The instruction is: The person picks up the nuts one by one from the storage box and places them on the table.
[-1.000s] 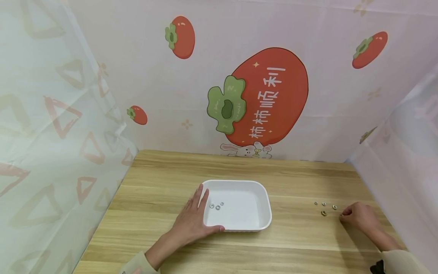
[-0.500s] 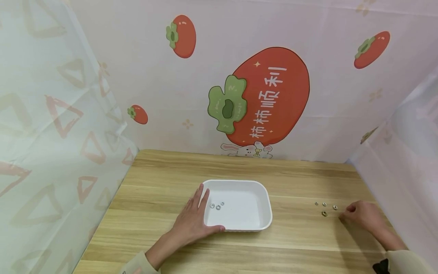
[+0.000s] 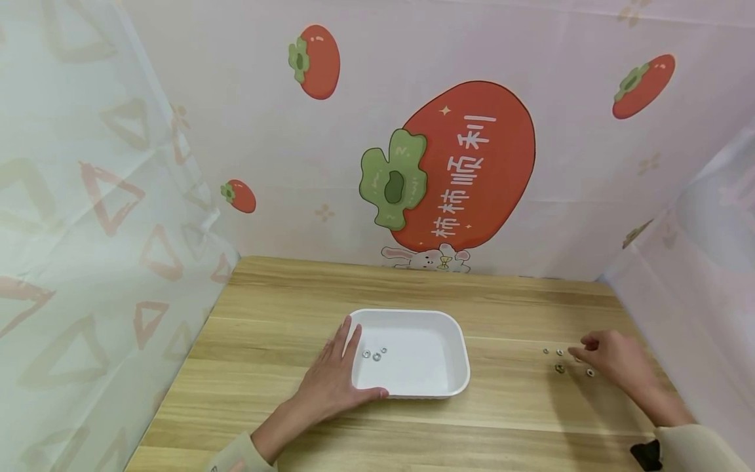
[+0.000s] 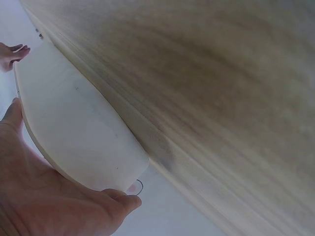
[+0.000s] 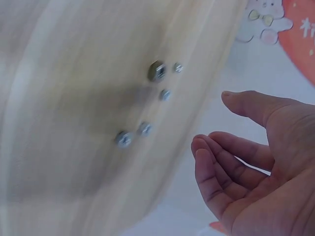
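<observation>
My left hand [image 3: 330, 387] rests on the left end of a white rectangular tray [image 3: 459, 347], its fingers spread along the left rim and its thumb along the front rim. Inside the tray, near those fingers, lie three small metal nuts [image 3: 376, 357]. My right hand [image 3: 616, 360] hovers over the right part of the table, holding nothing; in the right wrist view its thumb stands apart from the bent fingers [image 5: 209, 179]. Several loose nuts lie there, among them a larger, darker nut [image 5: 157, 71] and a silver nut [image 3: 590, 372] just below the hand. One is partly covered by the fingertips.
A wood-grain table [image 3: 283, 295] carries everything. Behind it hangs a pale cloth [image 3: 265, 78] printed with red persimmons and a rabbit. More cloth encloses the left and right sides, the right one close to the right forearm.
My right hand has moved left and slightly away from me, from beside the nuts to over them. A nut now shows where its fingertips were. My left hand and the tray stay put.
</observation>
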